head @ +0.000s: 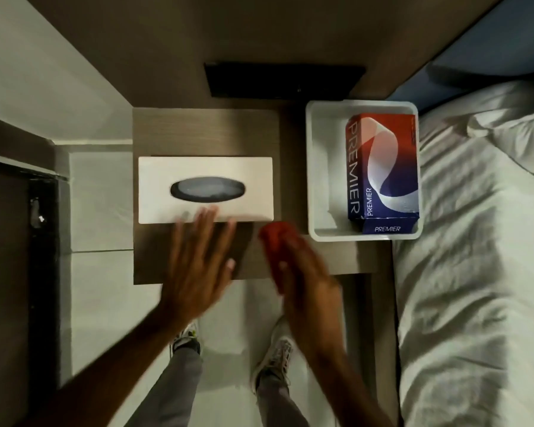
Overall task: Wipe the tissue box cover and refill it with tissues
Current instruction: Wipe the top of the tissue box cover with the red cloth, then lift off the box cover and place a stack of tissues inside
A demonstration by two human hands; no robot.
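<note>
**Hands near the white tissue box cover**

The smooth white tissue box cover, a flat box shape with a dark oval hole, sits on the brown wooden table. The left hand is spread wide by its near edge. The blurry right hand holds a soft red cloth. A shiny tissue pack lies in a white plastic tray beside the wrinkly bed sheet.
</note>
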